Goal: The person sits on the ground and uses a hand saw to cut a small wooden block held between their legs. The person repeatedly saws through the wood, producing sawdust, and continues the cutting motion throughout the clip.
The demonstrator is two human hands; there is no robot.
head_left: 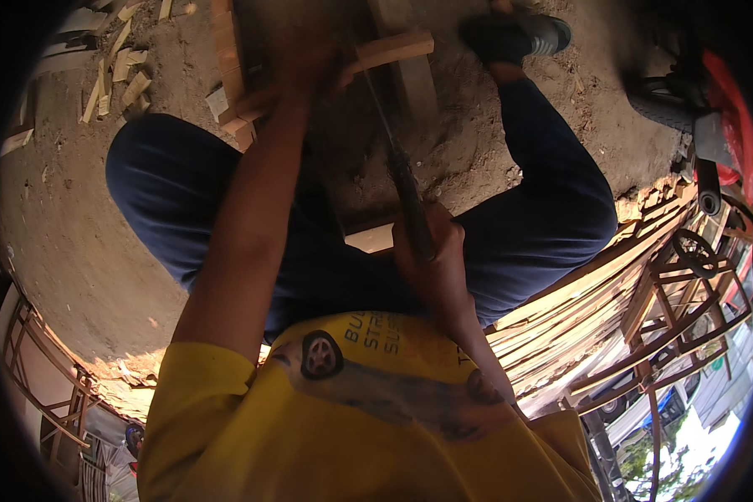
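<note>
Straight hand tool with a black handle and a long, thin blade point(406, 182) slants up between the person's spread legs in dark blue trousers point(552, 226), above the brown dirt ground point(67, 201). The right hand point(433, 247) is closed around the handle, fingers wrapped about it, and the blade runs away from the body to a short, reddish-brown wooden strip point(397, 49). That strip lies across a thick, greyish wooden beam point(417, 88), its end reaching just past the beam's right edge. Whether the blade touches the strip cannot be told.

The left hand point(311, 67) is at the strip's left end, dark and blurred; how far its fingers are bent, and whether they grip the strip, cannot be told. Just left of it stands a row of reddish-brown wooden pieces point(228, 54).

Pale, flat wood offcuts point(117, 71) lie scattered toward the ground's upper left corner; long, light-brown sawn boards point(577, 309) are along its right edge.
</note>
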